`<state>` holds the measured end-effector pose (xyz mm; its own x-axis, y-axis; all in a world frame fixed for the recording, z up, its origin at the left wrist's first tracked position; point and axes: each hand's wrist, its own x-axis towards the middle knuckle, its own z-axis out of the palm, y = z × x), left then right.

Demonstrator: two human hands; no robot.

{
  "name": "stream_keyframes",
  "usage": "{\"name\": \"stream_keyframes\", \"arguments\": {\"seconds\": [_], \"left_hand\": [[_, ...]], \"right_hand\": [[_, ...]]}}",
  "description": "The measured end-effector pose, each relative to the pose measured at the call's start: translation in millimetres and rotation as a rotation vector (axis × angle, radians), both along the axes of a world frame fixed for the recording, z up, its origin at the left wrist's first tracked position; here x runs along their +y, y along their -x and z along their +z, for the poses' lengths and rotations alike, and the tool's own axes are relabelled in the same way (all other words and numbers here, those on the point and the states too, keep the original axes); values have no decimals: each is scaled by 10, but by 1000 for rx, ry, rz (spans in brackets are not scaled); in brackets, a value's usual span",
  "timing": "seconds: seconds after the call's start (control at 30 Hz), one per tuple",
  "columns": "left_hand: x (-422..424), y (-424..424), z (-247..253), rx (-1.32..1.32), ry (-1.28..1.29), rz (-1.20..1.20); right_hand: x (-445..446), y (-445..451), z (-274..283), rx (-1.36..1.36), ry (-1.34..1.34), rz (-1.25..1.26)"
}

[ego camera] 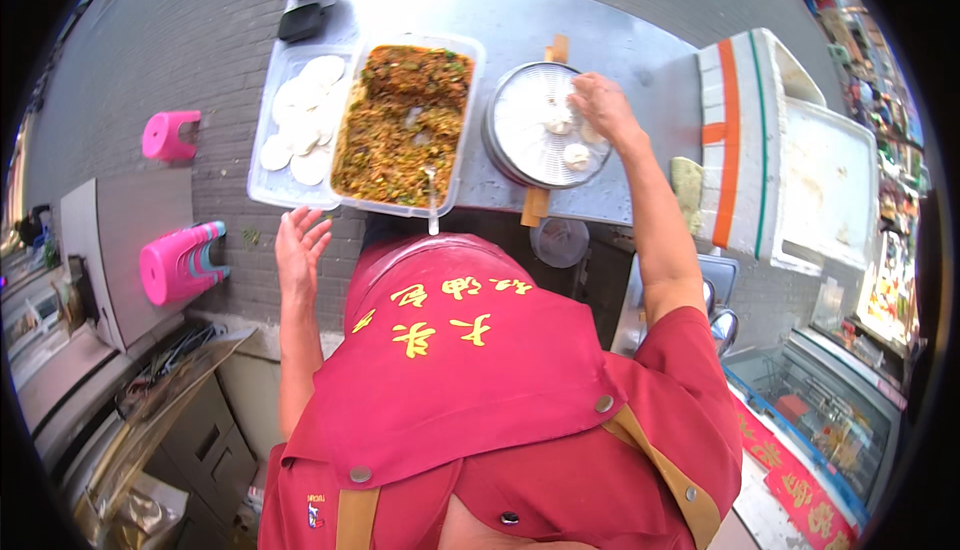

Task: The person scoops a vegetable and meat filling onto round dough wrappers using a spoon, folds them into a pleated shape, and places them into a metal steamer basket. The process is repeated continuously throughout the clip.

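My right hand (602, 105) reaches over the right rim of a round metal steamer tray (525, 129), its fingers bent down; whether something is between them is hidden. Several white filled buns lie in the tray, one bun (576, 157) near its lower right. My left hand (302, 240) is held palm up with spread fingers, just below a plastic tray (259, 182) of round dough wrappers (309, 166). Between the two trays stands a plastic tub (469, 114) of chopped brown-green filling (405, 137), with a clear spoon (433, 208) leaning over its near edge.
The steamer rests on wooden slats (535, 207) on a metal table (525, 6). A black device (302, 21) stands at the far left corner. White foam boxes (750, 145) with orange tape are at the right, beside a sponge-like pad (685, 184). A clear round container (559, 241) sits below the table's edge.
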<state>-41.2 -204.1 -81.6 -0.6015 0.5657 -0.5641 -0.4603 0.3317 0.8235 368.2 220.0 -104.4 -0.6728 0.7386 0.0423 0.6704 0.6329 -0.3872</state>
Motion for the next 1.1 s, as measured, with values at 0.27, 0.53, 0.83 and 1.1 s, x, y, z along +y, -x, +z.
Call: {"name": "stream_keyframes", "arguments": {"seconds": [0.27,0.53,0.83,1.1], "left_hand": [[316,738,-6,142,60,-124],[1175,1733,-757,1013,131,-583],[1398,1628,-1149,1234,-23,-619],[1381,1594,-1134,873,270,-492]], "right_hand": [[-110,-7,-47,-18,-54,-102],[-1122,657,778,90,-92,-208],[-2861,1219,419,147,308,-314],[-2749,1588,720,215,179,-543]]}}
